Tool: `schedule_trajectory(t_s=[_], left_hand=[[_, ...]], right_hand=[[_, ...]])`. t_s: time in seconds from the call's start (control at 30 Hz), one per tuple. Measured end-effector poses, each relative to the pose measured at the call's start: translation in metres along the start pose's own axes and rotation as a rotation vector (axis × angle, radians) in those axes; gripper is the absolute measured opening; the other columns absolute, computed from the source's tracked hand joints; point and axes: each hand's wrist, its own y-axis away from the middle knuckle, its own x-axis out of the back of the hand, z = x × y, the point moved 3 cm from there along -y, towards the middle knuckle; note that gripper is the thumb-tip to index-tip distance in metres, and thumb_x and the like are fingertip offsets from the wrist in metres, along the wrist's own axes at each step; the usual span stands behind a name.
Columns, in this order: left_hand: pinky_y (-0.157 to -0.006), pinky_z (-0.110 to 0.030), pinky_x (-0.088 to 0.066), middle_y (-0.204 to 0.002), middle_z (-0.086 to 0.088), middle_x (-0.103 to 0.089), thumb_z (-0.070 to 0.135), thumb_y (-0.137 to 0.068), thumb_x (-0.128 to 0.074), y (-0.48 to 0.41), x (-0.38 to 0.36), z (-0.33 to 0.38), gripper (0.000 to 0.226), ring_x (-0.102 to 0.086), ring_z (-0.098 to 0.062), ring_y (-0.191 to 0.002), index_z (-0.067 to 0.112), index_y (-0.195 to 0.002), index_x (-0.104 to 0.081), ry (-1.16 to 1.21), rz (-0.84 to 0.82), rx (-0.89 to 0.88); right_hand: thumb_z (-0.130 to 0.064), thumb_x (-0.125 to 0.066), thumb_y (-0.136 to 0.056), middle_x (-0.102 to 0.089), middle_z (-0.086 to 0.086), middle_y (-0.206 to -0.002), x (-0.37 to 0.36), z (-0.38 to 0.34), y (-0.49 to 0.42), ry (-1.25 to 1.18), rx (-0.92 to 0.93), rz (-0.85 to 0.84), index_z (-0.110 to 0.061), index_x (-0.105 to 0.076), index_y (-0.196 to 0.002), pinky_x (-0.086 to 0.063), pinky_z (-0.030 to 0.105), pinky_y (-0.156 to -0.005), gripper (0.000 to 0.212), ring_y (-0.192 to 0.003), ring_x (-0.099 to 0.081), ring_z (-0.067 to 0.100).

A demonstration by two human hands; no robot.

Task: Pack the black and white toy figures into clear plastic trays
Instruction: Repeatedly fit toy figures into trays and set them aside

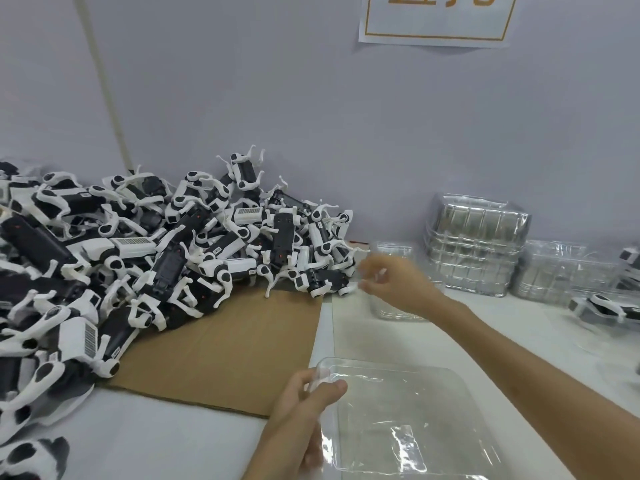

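Sprawling across the left half of the white table, a heap of toy figures slopes up against the grey wall, glossy black bodies tangled with thin, curved white legs, some showing barcode stickers. The heap lies on a flat sheet of brown cardboard, whose bare matte front part gives open room between the heap's lower edge and the sheet's near edge. Just right of that edge, at the bottom centre, the left hand grips the near-left corner of a clear tray, thumb pressed on the rim and fingers curled beneath. The tray is shallow, with rounded corners, and bright glints run along its creases. It lies flat on the table, with bare table beyond its far rim. Farther back, the right hand reaches to the heap's right fringe, just beside the end figure. Its fingers are bent and blurred, so I cannot tell whether they pinch anything. Behind it stands another transparent tray, partly hidden. To the right, a tall stack of trays with ribbed, shiny walls stands against the wall, a lower stack beside it. Near the right edge, a lone figure lies on the table. High on the wall hangs a paper sign with an orange border.
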Motion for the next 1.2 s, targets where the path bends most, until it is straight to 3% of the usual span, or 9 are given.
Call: schedule_trajectory(t_s=[0.1,0.17,0.33,0.5,0.67,0.9,1.0,1.07,1.2], left_hand=[[-0.043,-0.022,-0.026,-0.058,-0.004,-0.04,0.054,-0.032,-0.076,0.0,0.001,0.001,0.079,-0.032,-0.017,-0.042,0.021,-0.103,-0.066,-0.014,-0.009,0.007],[-0.041,-0.021,-0.026,-0.052,-0.003,-0.038,0.053,-0.033,-0.075,0.001,0.004,0.003,0.078,-0.031,-0.015,-0.039,0.019,-0.103,-0.065,-0.018,0.001,0.007],[-0.038,-0.02,-0.027,-0.049,0.005,-0.048,0.043,-0.049,-0.076,-0.003,0.01,0.005,0.059,-0.032,-0.013,-0.038,0.017,-0.101,-0.065,0.065,0.057,0.001],[-0.041,-0.027,-0.042,-0.078,0.005,-0.067,0.036,-0.05,-0.092,0.0,0.002,0.012,0.063,-0.055,-0.016,-0.048,0.018,-0.106,-0.067,0.108,0.051,-0.044],[-0.064,-0.032,-0.06,-0.101,-0.011,-0.064,0.03,-0.055,-0.095,0.008,-0.005,0.012,0.062,-0.068,-0.016,-0.07,0.016,-0.109,-0.069,0.144,0.027,-0.138],[-0.101,-0.041,-0.051,-0.123,-0.005,-0.062,0.056,-0.052,-0.08,0.017,-0.01,0.007,0.074,-0.063,-0.019,-0.114,0.031,-0.12,-0.065,0.055,0.032,-0.214],[-0.092,-0.025,-0.048,-0.115,0.014,-0.069,0.05,-0.072,-0.079,0.019,-0.011,0.006,0.042,-0.063,0.002,-0.109,0.038,-0.111,-0.067,-0.051,0.015,-0.234],[-0.094,-0.023,-0.045,-0.121,0.016,-0.066,0.038,-0.086,-0.072,0.02,-0.011,0.005,0.026,-0.058,-0.001,-0.117,0.039,-0.112,-0.066,-0.117,0.003,-0.231],[-0.105,-0.028,-0.033,-0.133,0.022,-0.054,0.052,-0.081,-0.064,0.025,-0.013,0.008,0.041,-0.044,-0.003,-0.13,0.042,-0.121,-0.061,-0.222,-0.001,-0.265]], right_hand=[[-0.036,-0.076,-0.084,-0.065,-0.01,-0.094,-0.02,-0.028,-0.023,0.088,0.03,-0.066,-0.026,-0.063,-0.111,-0.035,0.025,-0.072,0.032,-0.082,-0.058,0.009],[-0.032,-0.072,-0.087,-0.067,-0.006,-0.091,-0.035,-0.041,-0.034,0.172,0.048,-0.064,-0.022,-0.067,-0.105,-0.031,0.028,-0.076,0.022,-0.087,-0.059,0.013],[-0.013,-0.067,-0.087,-0.071,0.012,-0.099,-0.053,-0.052,-0.041,0.293,0.021,-0.082,-0.007,-0.071,-0.104,-0.052,0.039,-0.086,0.019,-0.101,-0.06,0.027],[-0.017,-0.067,-0.09,-0.064,0.007,-0.09,-0.054,-0.045,-0.032,0.37,0.008,-0.162,-0.003,-0.071,-0.089,-0.054,0.039,-0.083,0.015,-0.088,-0.062,0.027],[-0.02,-0.047,-0.103,-0.067,0.002,-0.078,-0.033,-0.05,-0.017,0.283,0.09,0.167,-0.016,-0.052,-0.078,-0.036,0.047,-0.107,0.025,-0.075,-0.059,0.022],[-0.019,-0.039,-0.106,-0.063,0.027,-0.085,0.012,-0.066,0.019,-0.407,-0.043,0.418,-0.004,-0.051,-0.088,-0.056,0.04,-0.05,0.026,-0.069,-0.065,0.04],[-0.021,-0.041,-0.105,-0.06,0.024,-0.078,0.037,-0.077,0.04,-0.542,-0.052,0.544,-0.006,-0.054,-0.085,-0.056,0.051,-0.056,0.028,-0.07,-0.065,0.044],[-0.019,-0.043,-0.105,-0.056,0.014,-0.073,0.051,-0.077,0.059,-0.743,-0.099,0.608,-0.011,-0.054,-0.081,-0.058,0.043,-0.052,0.028,-0.063,-0.064,0.034],[-0.013,-0.043,-0.106,-0.062,0.001,-0.065,0.057,-0.068,0.101,-1.152,-0.233,0.578,-0.01,-0.058,-0.085,-0.053,0.026,-0.049,0.026,-0.055,-0.063,0.01]])
